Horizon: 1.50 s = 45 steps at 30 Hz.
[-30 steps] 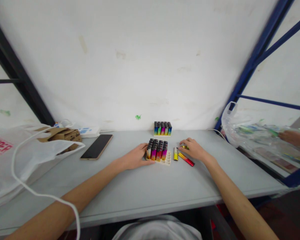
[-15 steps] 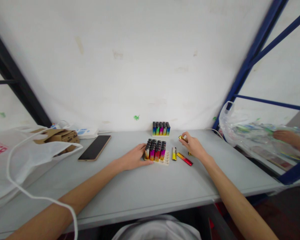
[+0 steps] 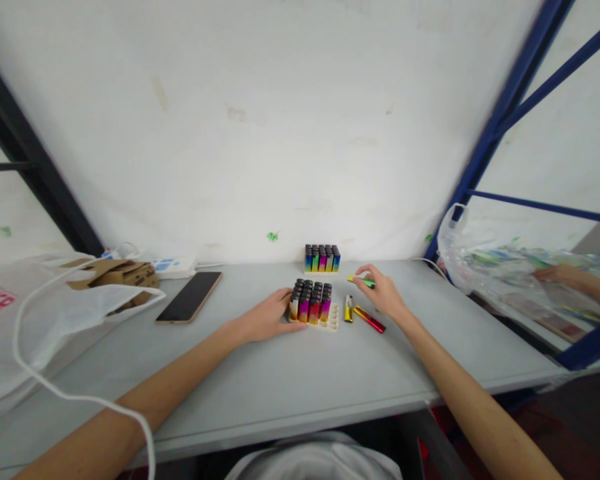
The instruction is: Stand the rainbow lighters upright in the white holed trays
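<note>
A white tray [image 3: 334,319] stands in the middle of the desk, with several upright lighters [image 3: 311,301] in it and a bare row of slots on its right side. My left hand [image 3: 269,317] is closed around the tray's left end, thumb along the front. Between the fingertips of my right hand [image 3: 381,291] is a green and yellow lighter [image 3: 369,283], held nearly level just above the desk. Below that hand lie a yellow and silver lighter [image 3: 349,309] and a red and gold lighter [image 3: 370,319].
A second full tray of lighters [image 3: 323,259] stands near the wall. To the left are a phone [image 3: 190,297], a power strip [image 3: 174,267], a cardboard box [image 3: 123,277] and a white plastic bag [image 3: 45,320]. Another person's hand [image 3: 563,275] touches plastic-wrapped goods beyond the blue frame [image 3: 490,133].
My right hand has shifted slightly down and left, and the lighter in it has turned to show its green and yellow side. My left hand stays on the tray.
</note>
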{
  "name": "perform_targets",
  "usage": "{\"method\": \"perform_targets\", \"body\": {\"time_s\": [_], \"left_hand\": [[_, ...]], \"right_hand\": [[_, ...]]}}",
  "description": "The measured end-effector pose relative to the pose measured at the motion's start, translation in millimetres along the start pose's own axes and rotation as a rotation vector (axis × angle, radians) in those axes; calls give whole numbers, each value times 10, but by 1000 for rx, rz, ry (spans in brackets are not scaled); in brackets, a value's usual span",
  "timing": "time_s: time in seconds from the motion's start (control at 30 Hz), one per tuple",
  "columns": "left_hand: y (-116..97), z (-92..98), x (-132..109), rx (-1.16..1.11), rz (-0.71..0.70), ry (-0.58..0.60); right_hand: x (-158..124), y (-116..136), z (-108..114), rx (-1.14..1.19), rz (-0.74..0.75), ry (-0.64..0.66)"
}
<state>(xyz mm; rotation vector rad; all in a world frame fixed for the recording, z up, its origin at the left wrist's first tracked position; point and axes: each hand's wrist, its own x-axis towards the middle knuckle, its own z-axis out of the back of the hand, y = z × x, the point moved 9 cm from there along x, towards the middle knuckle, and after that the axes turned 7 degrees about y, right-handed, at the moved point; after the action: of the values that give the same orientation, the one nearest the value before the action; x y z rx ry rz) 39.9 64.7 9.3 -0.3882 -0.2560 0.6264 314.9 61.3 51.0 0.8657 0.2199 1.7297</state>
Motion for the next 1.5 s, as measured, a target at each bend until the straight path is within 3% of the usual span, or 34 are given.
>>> {"method": "perform_targets", "body": {"time_s": [0.23,0.33,0.43,0.53,0.9,1.5], "left_hand": [[-12,1,2,-6,-1,6],[-12,11,0,-9,-7,-7],[-9,2,3,-1,-5,-1],[5,-9,9,-2,-1,4],[-23,21,3,-16,-10,-7],[3,7,3,-5,-31,-34]], "right_hand": [[11,164,-42,188,49,58],[-14,237,-178,333,64,165],[-61,277,-371,592,12,295],[-95,278,-488,737,-87,314],[-135,191,-620,663,-278,192],[-103,205,-484,556,-224,147]]}}
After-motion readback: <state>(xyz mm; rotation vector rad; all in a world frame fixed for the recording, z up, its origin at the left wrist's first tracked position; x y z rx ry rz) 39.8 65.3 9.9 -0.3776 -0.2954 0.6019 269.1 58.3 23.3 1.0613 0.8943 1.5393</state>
